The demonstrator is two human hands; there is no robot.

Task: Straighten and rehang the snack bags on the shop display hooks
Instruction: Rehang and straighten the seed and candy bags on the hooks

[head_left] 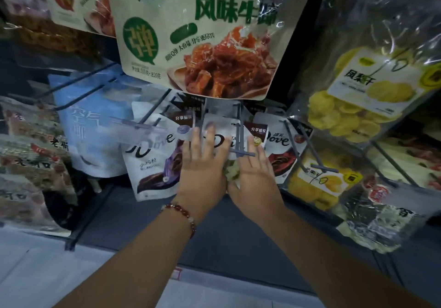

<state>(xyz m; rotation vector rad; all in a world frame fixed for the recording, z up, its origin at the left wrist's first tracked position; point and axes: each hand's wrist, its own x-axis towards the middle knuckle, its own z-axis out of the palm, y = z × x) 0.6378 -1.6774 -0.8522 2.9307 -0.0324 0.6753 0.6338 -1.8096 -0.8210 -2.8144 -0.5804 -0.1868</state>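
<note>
Hands: the left hand [202,164] and right hand [254,169] lie side by side, fingers straight, pressed flat on the middle Dove bag [220,140]; neither is clenched or curled round anything.
Bag: white pouch in the lower row, hanging upright, long axis vertical, top edge up by the hook's root.
Key relation: the hook [239,138] runs out toward the viewer, its crossbar tip just beside the right hand's fingers; the bag's hang hole cannot be made out.
Nearer hand: the right, almost touching the crossbar; the left covers the bag's left half.
Neighbours: a purple Dove bag [152,164] just left, overlapped by a clear price tag [140,132]; a red Dove bag [281,147] just right.
Overhead: a large beef snack bag [198,37] hangs low over the row, near the fingertips.
Far right: dried fruit packs [365,100] on their own hooks.
Likely obstacle: the crossbar tip, and crowding from both neighbours.
</note>
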